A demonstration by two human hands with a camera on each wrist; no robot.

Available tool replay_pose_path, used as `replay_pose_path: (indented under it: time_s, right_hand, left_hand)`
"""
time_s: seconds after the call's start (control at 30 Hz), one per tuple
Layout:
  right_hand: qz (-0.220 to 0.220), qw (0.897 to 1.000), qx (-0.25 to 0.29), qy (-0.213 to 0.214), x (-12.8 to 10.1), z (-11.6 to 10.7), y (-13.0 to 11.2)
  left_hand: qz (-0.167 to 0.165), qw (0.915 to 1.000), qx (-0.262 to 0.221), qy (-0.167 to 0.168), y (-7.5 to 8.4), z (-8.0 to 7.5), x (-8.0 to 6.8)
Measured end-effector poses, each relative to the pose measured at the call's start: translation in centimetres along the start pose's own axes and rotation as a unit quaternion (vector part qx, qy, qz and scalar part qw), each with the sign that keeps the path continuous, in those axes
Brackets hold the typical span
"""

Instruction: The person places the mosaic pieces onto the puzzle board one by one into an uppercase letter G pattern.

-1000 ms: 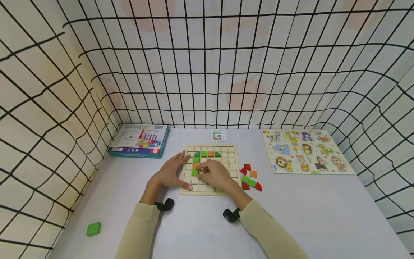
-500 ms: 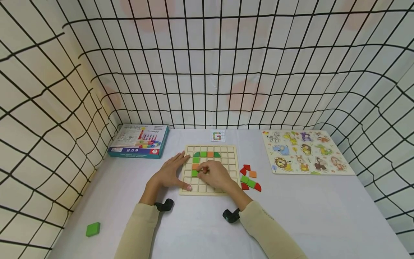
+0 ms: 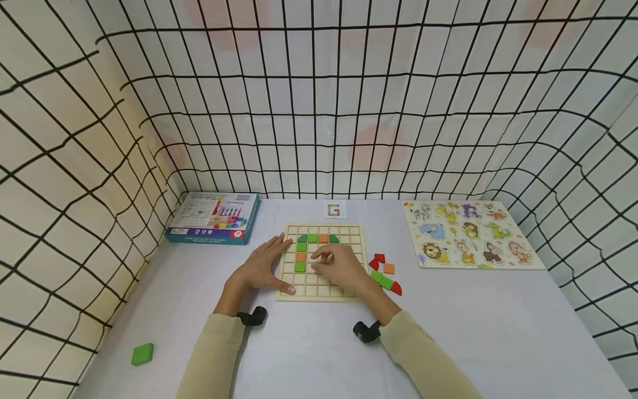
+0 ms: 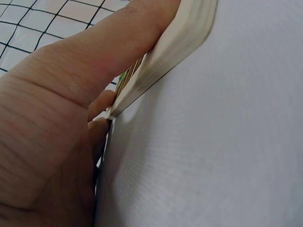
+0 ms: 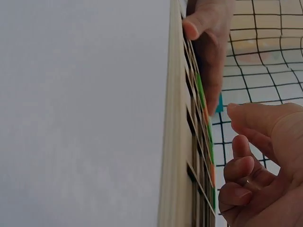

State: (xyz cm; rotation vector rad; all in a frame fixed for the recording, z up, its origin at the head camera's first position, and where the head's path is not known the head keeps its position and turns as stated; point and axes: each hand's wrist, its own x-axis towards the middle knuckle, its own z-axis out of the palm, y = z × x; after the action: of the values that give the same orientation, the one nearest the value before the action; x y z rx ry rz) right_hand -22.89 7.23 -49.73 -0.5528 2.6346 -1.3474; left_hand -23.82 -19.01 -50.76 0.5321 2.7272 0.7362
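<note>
Right hand [image 3: 339,267] hovering over wooden grid board [image 3: 360,237], fingers loosely curled, holding nothing. Left hand [image 3: 261,266] lying flat, steadying board's left edge. Green tile [image 3: 299,266] sitting in board; bump maybe knocking it out.

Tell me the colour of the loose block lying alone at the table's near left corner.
Green. The loose block shows best in the head view.

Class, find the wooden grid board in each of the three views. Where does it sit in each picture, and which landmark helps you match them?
Head: the wooden grid board lies at centre, between the two hands.
Left wrist: its pale edge runs diagonally from upper middle, beside the left hand.
Right wrist: seen edge-on, a vertical strip at centre.
Shared landmark: the green tiles in its cells, also showing in the right wrist view.
</note>
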Motion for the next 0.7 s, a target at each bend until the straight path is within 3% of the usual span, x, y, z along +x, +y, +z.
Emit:
replay_pose_path:
  time_s: [0.33, 0.7]
  right_hand:
    - [0.017, 0.999, -0.002, 0.028, -2.8, -4.4, 1.6]
    - [0.049, 0.996, -0.039, 0.068, -4.6, -8.1, 5.2]
  left_hand:
    - [0.006, 1.0000, -0.003, -0.001, 0.1, -0.1, -0.1]
    - [-0.001, 1.0000, -0.004, 0.001, 0.1, 0.2, 0.0]
